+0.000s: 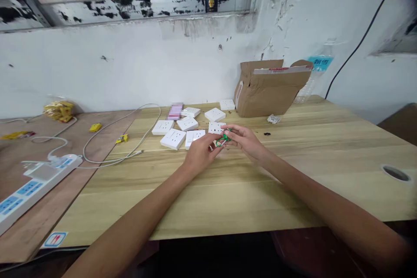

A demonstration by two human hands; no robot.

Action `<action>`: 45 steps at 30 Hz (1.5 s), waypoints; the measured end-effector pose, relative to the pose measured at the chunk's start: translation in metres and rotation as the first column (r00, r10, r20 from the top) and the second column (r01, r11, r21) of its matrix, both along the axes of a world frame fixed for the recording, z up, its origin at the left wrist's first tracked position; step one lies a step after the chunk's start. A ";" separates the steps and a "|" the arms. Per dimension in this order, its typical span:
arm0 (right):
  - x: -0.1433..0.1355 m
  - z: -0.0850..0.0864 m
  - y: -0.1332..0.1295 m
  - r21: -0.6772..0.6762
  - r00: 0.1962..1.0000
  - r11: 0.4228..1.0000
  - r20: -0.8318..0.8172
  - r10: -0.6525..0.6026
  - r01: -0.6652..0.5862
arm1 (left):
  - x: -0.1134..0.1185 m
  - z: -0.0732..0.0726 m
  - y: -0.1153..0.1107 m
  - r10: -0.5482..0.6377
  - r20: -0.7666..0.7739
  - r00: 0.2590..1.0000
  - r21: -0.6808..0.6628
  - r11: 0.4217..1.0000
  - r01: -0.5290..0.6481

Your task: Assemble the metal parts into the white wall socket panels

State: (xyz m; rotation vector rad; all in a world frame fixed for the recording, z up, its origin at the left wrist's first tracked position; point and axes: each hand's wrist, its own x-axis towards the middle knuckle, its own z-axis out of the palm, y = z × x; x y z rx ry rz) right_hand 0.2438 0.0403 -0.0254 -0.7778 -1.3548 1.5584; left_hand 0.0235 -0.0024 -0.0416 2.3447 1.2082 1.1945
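Over the middle of the table, my left hand [202,151] and my right hand [246,140] meet at the fingertips. Between them is a small bright green item [224,138] with a thin loop and a pale part; its kind is too small to make out. Both hands are closed, with fingers pinched on it. Just behind my hands lies a white socket panel [215,127]. Other white socket panels, one near my left hand [173,139] and one farther back [215,115], lie flat in a loose cluster.
An open cardboard box [272,91] stands against the wall, with a plastic bottle [314,76] behind it. To the left are a white cable [124,158], a power strip [42,186], yellow pieces [95,127] and a bag of yellow parts [58,110]. A round hole [396,173] is at right.
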 end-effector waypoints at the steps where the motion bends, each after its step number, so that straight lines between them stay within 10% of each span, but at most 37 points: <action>1: 0.000 0.001 -0.001 -0.009 1.000 1.000 0.002 0.001 -0.001 | -0.002 0.001 0.000 0.002 -0.002 1.000 0.038 0.999 -0.002; 6: 0.008 0.009 -0.002 -0.006 0.995 0.997 0.051 0.082 -0.082 | -0.008 0.013 -0.003 -0.013 0.037 0.999 0.145 0.989 0.007; 20: 0.006 0.001 -0.002 0.164 0.953 0.965 0.258 0.160 -0.206 | -0.002 0.020 -0.009 -0.032 0.471 0.882 -0.151 0.982 0.116; 29: 0.006 -0.001 -0.003 0.271 0.925 0.942 0.370 0.088 -0.198 | -0.003 0.022 -0.007 -0.063 0.552 0.832 -0.117 0.981 0.152; 45: 0.010 0.006 -0.007 0.614 0.836 0.746 0.529 -0.147 -0.258 | -0.004 0.024 -0.009 0.092 0.529 0.844 -0.151 0.988 -0.012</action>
